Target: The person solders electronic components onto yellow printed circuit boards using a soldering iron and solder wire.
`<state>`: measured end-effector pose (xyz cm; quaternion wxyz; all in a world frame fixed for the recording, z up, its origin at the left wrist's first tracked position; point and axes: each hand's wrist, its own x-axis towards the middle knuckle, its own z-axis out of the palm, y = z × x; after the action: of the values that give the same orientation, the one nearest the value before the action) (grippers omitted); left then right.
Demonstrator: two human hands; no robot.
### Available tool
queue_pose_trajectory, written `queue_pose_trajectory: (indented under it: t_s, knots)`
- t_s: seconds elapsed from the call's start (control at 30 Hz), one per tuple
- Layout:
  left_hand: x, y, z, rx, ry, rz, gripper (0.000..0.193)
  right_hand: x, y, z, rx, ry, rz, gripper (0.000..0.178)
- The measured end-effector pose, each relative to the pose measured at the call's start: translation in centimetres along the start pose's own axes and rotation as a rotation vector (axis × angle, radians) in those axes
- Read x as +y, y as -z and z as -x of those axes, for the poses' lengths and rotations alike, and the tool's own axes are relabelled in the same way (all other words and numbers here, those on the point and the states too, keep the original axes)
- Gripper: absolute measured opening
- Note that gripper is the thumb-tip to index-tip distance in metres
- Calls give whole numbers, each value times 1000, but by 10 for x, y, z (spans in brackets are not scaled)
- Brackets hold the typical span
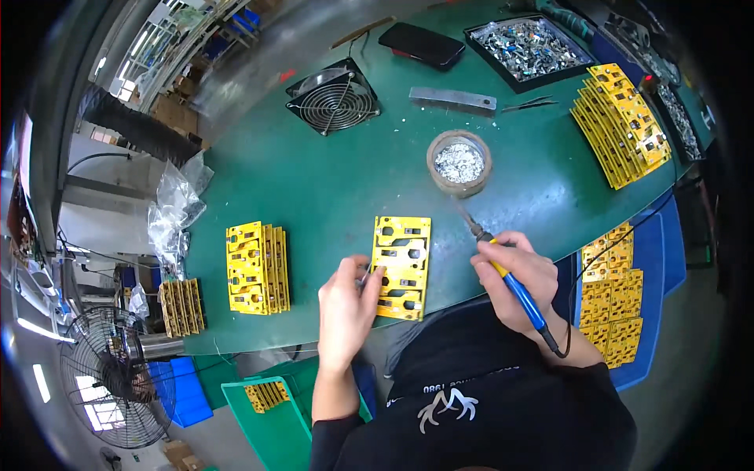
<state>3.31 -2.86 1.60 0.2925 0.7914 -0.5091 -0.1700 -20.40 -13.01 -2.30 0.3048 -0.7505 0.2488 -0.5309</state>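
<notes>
My right hand grips a soldering iron with a blue and yellow handle. Its tip points up and left, just below a round pot filled with silvery bits. In front of me a yellow circuit board panel with cut-outs and small dark parts lies on the green table. At the panel's left edge is my left hand, thumb and forefinger drawn together. Something thin and shiny shows between those fingers, too small to name.
Stacks of yellow panels stand left and far right. Across the back are a small fan, a phone, a metal bar, tweezers and a tray of components. The iron's cord trails right, over a blue bin.
</notes>
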Motion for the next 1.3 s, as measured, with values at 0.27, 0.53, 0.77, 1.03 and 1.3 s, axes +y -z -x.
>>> queue_pose_trajectory:
  t_s: [0.27,0.53,0.77,1.03,1.3]
  knots:
    - [0,-18,21,146,-101,-72,14,6,7,-8,42,-21,227,40]
    - [10,-19,17,188,-424,-76,13,-10,1,6,-74,56,93,38]
    - [19,-35,21,182,-382,-138,13,-17,-10,8,-138,48,26,27]
    - [18,-41,24,223,-420,-200,17,-16,-14,9,-117,47,7,27]
    - [16,-44,19,229,-425,-201,16,-15,-17,9,-118,65,1,28]
